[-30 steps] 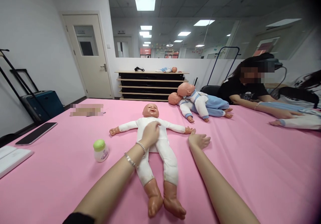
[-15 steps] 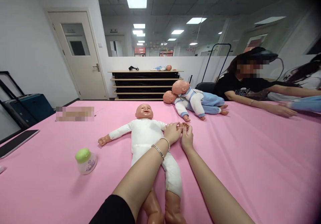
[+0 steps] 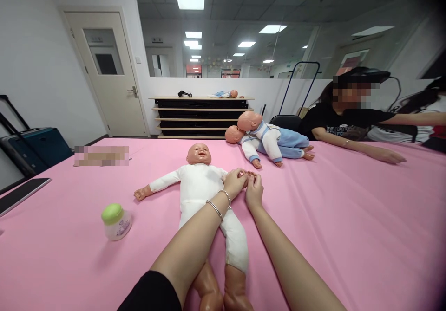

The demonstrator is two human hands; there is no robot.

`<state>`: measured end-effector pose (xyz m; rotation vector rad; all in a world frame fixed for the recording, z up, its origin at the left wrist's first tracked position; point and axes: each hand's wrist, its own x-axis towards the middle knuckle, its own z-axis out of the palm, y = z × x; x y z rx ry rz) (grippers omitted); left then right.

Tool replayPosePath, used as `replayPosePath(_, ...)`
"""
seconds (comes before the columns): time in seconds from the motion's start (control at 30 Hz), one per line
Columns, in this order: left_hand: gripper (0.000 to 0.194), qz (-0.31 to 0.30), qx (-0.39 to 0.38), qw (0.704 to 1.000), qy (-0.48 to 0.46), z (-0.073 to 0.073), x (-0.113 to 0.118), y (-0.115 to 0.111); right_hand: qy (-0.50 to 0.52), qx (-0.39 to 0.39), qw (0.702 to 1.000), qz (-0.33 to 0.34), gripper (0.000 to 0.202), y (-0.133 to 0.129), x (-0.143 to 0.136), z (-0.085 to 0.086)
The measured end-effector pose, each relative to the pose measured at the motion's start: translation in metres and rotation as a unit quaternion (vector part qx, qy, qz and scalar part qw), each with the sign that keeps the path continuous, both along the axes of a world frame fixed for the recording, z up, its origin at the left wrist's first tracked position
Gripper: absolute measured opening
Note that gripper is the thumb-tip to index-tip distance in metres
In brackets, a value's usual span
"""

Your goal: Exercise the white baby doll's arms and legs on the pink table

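A baby doll (image 3: 198, 183) with a white cloth body lies on its back on the pink-covered table (image 3: 334, 227), its head at the far end. My left hand (image 3: 236, 183), with bracelets at the wrist, is closed round the doll's hand on the right side of the picture. From the right, my right hand (image 3: 254, 191) pinches the fingers of that same doll hand. My fingers hide most of it. The doll's other arm is stretched out to the left, palm not clearly visible.
A jar with a green lid (image 3: 116, 222) stands left of the doll. Two clothed dolls (image 3: 275, 139) lie piled at the back right. A dark tablet-like object (image 3: 22, 195) is at the left edge. Another person's hand (image 3: 386, 155) rests on the table at the right.
My hands have shifted slightly left in the picture, along with the doll, and sit closer together. The other person's far arm has lifted, and the blue-clothed item by it is out of view.
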<state>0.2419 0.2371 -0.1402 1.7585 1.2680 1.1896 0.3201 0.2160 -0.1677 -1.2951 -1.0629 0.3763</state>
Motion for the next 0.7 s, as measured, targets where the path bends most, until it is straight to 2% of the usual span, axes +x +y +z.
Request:
replayPosePath(0.13, 0.022, -0.017, -0.024, 0.999, -0.027, -0.002, 0.000, -0.001, -0.004, -0.021, 1.000, 0.000, 0.046, -0.001, 0.004, 0.000)
replayPosePath(0.3, 0.026, 0.034, -0.032, 0.999, -0.024, -0.001, -0.002, 0.000, -0.002, 0.018, 0.998, 0.052, 0.051, 0.000, 0.002, -0.002)
replayPosePath(0.37, 0.029, 0.040, -0.027, 0.999, -0.015, -0.001, -0.002, 0.002, -0.004, 0.021, 0.998, 0.051, 0.050, 0.001, 0.001, -0.003)
replayPosePath(0.43, 0.034, 0.031, -0.029, 0.999, -0.007, -0.002, -0.003, 0.003, 0.002, 0.000, 1.000, 0.023, 0.047, 0.003, 0.002, -0.004)
replayPosePath(0.53, 0.044, 0.003, -0.037, 0.999, -0.008, -0.005, -0.002, 0.003, 0.021, -0.072, 0.996, -0.051, 0.043, 0.007, 0.010, -0.003)
replayPosePath(0.63, 0.038, -0.021, 0.001, 1.000, -0.001, -0.003, -0.001, 0.000, 0.021, -0.130, 0.985, -0.108, 0.037, 0.013, 0.024, -0.001)
replayPosePath(0.7, 0.032, -0.022, 0.021, 1.000, 0.000, 0.004, -0.002, -0.004, 0.023, -0.148, 0.980, -0.131, 0.033, 0.017, 0.034, 0.000)
